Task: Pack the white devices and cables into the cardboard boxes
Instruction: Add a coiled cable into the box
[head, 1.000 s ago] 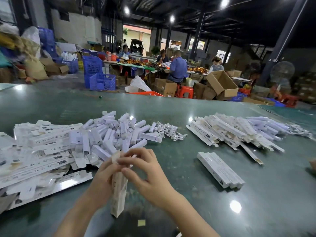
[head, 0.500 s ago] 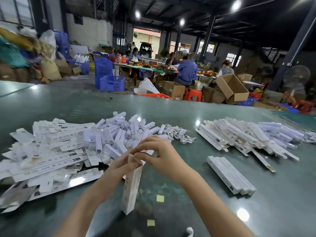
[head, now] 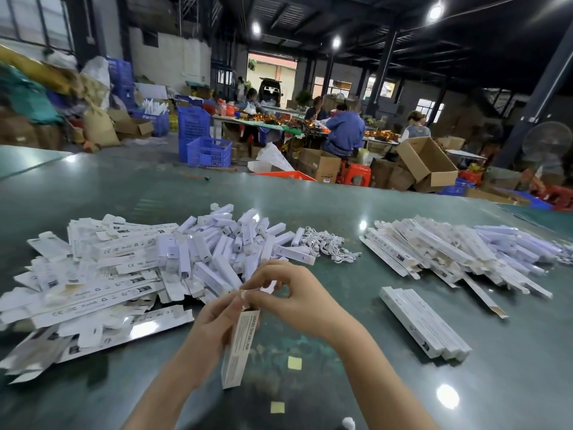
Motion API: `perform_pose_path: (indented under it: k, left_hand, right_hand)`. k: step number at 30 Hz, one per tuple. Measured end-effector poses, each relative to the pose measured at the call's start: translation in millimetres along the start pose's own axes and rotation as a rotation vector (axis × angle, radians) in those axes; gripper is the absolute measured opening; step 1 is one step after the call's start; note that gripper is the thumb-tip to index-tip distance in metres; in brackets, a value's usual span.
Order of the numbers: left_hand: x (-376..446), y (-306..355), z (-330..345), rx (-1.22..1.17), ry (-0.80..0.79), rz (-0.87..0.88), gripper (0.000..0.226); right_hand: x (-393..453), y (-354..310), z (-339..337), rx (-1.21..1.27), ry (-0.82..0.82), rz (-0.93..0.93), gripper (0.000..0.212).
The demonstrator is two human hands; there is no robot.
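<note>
Box [head: 240, 346] upright in left hand [head: 214, 324]; right hand [head: 294, 301] pinching top (flap end).

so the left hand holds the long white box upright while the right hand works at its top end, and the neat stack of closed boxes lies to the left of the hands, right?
Not quite. The head view shows the neat stack of closed boxes lying to the right of the hands, not the left. The rest holds: the left hand holds the long white box upright, and the right hand works at its top end.
</note>
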State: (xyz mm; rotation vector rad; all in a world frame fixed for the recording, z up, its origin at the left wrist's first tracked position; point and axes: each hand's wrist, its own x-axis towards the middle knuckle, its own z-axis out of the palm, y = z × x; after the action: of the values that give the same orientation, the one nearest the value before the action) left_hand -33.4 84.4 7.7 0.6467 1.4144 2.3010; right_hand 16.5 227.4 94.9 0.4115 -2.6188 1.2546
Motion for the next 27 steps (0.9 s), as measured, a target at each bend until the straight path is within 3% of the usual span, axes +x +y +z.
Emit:
perform_pose_path:
  k: [3,7,10,12,20,27]
  left_hand:
    - [-2.6,1.7,2.4,-0.021,0.015,0.005,0.025]
    - [-4.6,2.5,4.5,-0.049,0.02,0.021,0.025]
    - [-4.1,2.3,3.0,-0.097,0.009,-0.004,0.059]
    - [-2.8,0.3,1.5,-0.099,0.028,-0.007,0.067]
    - [1.0,-1.7,2.6,-0.057,-0.001,0.0,0.057]
    - [2.7,-2.0,2.8,-0.038,-0.006,0.023,0.053]
  right_hand:
    - [3.4,-0.2,9.0,-0.049,0.018,-0.032,0.016]
    - [6.4,0.9,21.3,0.0,0.049,-0.104,0.018]
    - [8.9,2.7,21.7,0.007,0.054,-0.16,0.019]
    - [10.9,4.5,22.4,0.012,0.058,-0.186,0.019]
    - [17.6,12.8,31.2,0.103,0.189,-0.308,0.029]
    - [14.9,22.6,36.1,0.087,0.28,-0.421,0.016]
